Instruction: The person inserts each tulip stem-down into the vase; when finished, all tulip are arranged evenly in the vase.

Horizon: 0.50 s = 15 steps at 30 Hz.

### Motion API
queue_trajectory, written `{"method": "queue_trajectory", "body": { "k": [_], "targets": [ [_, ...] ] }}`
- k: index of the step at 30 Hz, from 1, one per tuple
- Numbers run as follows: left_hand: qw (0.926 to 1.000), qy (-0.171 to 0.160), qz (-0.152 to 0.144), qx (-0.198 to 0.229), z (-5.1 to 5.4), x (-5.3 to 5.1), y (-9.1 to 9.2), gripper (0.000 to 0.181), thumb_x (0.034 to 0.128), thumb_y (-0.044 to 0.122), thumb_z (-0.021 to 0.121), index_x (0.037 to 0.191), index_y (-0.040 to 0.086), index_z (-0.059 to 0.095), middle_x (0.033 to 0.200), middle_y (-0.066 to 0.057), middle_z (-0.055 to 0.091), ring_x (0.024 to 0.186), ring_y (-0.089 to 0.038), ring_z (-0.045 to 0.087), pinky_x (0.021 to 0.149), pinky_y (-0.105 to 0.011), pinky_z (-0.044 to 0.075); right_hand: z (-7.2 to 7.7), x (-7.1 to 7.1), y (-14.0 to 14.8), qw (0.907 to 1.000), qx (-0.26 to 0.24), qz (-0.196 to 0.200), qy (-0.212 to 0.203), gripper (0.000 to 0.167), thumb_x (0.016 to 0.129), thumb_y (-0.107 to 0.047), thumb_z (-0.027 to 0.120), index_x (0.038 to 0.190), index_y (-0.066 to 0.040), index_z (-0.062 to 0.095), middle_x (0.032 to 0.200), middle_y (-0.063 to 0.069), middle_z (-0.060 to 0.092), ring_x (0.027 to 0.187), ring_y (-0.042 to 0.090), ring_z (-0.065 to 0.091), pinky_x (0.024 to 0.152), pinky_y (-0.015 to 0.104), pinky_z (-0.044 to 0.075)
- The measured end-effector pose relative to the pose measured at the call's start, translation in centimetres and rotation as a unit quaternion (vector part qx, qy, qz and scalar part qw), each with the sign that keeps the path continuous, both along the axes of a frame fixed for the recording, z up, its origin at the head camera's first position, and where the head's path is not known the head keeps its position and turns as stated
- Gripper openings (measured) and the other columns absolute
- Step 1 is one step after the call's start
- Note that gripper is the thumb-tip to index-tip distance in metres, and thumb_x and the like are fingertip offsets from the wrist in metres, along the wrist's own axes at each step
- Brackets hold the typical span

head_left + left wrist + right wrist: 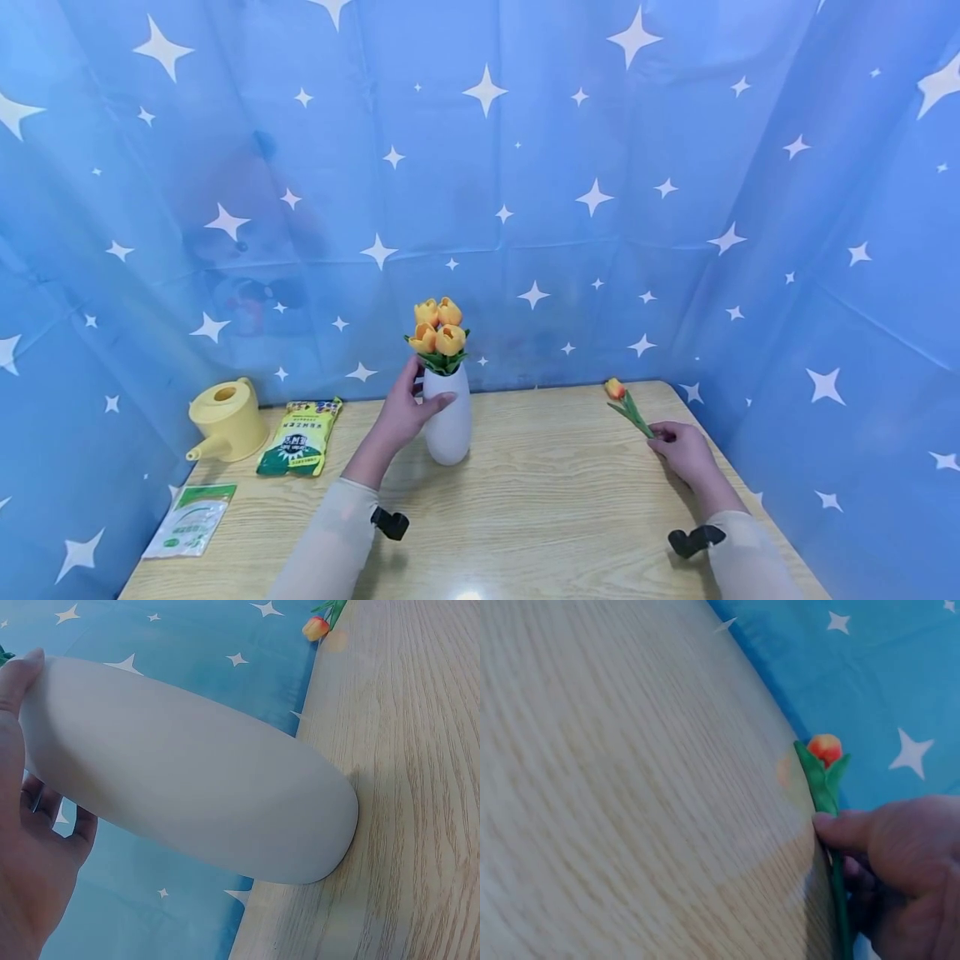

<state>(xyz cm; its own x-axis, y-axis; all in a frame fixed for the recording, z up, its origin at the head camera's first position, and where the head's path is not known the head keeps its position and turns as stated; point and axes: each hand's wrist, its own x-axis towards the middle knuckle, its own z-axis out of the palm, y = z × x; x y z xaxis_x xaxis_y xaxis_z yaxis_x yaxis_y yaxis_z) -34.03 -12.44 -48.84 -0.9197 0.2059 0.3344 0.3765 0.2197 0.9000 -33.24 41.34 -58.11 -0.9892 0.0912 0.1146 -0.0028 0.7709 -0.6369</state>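
Observation:
A white vase (448, 425) stands on the wooden table, with several yellow-orange tulips (438, 327) rising from its mouth. My left hand (403, 412) grips the vase near its top, thumb across the front and fingers round the far side. In the left wrist view the white vase (195, 765) fills the middle, its base on the tabletop. At the table's right side my right hand (686, 454) pinches the green stem of a single orange tulip (615, 389). That tulip (826, 750) points away from the hand in the right wrist view, low along the table surface.
A yellow watering can (238, 429) stands at the table's left back. Beside it lies a yellow-and-green bag (300, 437), and nearer the front a white-and-green packet (191, 521). A blue curtain with white stars (487, 167) hangs behind and along the sides.

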Motion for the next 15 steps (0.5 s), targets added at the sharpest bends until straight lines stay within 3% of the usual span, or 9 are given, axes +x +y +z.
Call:
{"method": "queue_trajectory", "body": {
  "k": [7,15],
  "targets": [
    [1.0000,0.004,0.000,-0.003,-0.1,-0.1,-0.1,0.068,0.1005,0.037,0.086,0.156,0.031,0.047,0.151,-0.005,0.057,0.142,-0.039,0.054,0.114,-0.064,0.048,0.2,0.0,-0.3,0.9999,-0.010,-0.002,-0.001,0.031,0.101,-0.004,0.075,0.130,0.008,0.074,0.100,0.012,0.070,0.093,0.027,0.062,0.079,0.038,0.050],
    [1.0000,-0.006,0.003,-0.004,-0.1,-0.2,0.0,0.071,0.0995,0.040,0.086,0.158,0.032,0.046,0.153,-0.006,0.056,0.143,-0.041,0.054,0.113,-0.066,0.050,1.2,0.3,-1.7,0.9989,-0.019,0.037,0.021,0.030,0.102,-0.003,0.075,0.130,0.005,0.075,0.099,0.009,0.069,0.088,0.023,0.060,0.071,0.033,0.049]
  ]
}}
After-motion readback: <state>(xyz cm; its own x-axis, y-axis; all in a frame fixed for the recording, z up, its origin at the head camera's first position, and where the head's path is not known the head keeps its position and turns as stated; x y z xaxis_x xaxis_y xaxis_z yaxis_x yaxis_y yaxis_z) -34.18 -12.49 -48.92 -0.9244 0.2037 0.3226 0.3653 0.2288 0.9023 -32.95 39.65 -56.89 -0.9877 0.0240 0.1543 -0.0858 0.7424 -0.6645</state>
